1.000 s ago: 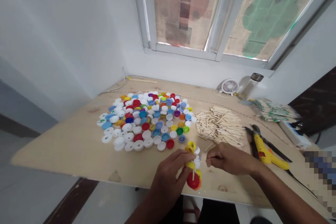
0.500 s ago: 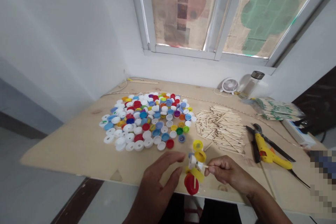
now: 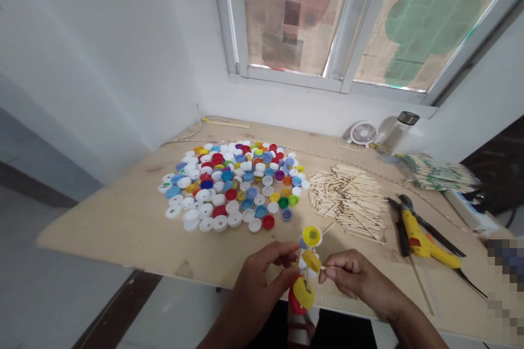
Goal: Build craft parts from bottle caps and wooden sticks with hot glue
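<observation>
Near the table's front edge is a figure of joined bottle caps [image 3: 311, 260], with yellow, white, blue and red caps and short wooden sticks. My left hand [image 3: 264, 272] has its thumb and fingers closed on the figure's left side, partly hiding it. From the right, my right hand [image 3: 354, 275] pinches a small wooden stick [image 3: 323, 268] that reaches to the figure. A red cap [image 3: 295, 305] sits at the lower end, under a tilted yellow one. Just behind the figure, a loose stick [image 3: 328, 227] lies on the table.
Loose bottle caps [image 3: 233, 207] in many colours spread over the table [image 3: 123, 229] to the left. A pile of wooden sticks [image 3: 352, 199] lies behind my right hand. A yellow glue gun [image 3: 426, 242], pliers [image 3: 403, 223], bagged sticks [image 3: 440, 172], a fan [image 3: 363, 133] and a bottle [image 3: 397, 133] stand rightward.
My left hand has moved right and closed onto the cap figure from an open pose. The figure has turned, showing its yellow caps differently. My right hand keeps its pinch on the stick.
</observation>
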Tool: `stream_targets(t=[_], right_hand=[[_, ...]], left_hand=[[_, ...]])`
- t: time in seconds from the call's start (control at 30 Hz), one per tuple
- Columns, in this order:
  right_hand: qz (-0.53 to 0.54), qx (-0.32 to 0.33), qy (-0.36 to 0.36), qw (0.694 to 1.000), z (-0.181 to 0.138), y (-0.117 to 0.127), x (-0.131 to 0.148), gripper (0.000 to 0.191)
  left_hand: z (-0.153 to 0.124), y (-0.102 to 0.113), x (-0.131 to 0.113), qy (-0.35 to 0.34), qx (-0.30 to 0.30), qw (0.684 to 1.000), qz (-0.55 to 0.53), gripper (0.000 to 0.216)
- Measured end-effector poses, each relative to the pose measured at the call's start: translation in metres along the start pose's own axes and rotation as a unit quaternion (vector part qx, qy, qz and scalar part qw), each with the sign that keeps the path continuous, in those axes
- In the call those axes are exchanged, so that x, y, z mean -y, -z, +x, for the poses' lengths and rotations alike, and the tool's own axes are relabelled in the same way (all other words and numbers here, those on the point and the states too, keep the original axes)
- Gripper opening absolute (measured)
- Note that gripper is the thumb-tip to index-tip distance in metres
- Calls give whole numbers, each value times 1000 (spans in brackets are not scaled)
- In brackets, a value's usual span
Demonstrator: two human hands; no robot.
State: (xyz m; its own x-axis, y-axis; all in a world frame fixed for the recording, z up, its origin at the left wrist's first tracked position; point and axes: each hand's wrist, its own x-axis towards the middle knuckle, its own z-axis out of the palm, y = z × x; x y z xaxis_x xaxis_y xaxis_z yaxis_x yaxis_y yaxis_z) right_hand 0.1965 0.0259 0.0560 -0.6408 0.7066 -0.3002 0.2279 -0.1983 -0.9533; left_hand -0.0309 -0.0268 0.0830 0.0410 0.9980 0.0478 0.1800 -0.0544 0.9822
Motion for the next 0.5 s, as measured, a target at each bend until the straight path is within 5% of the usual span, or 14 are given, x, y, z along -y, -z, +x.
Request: stream_targets(t=[0.5], right_hand=[[17,11,28,999,1,-8,8,42]], left_hand=[[-2,-4,-2,39,33,999,-8,26]])
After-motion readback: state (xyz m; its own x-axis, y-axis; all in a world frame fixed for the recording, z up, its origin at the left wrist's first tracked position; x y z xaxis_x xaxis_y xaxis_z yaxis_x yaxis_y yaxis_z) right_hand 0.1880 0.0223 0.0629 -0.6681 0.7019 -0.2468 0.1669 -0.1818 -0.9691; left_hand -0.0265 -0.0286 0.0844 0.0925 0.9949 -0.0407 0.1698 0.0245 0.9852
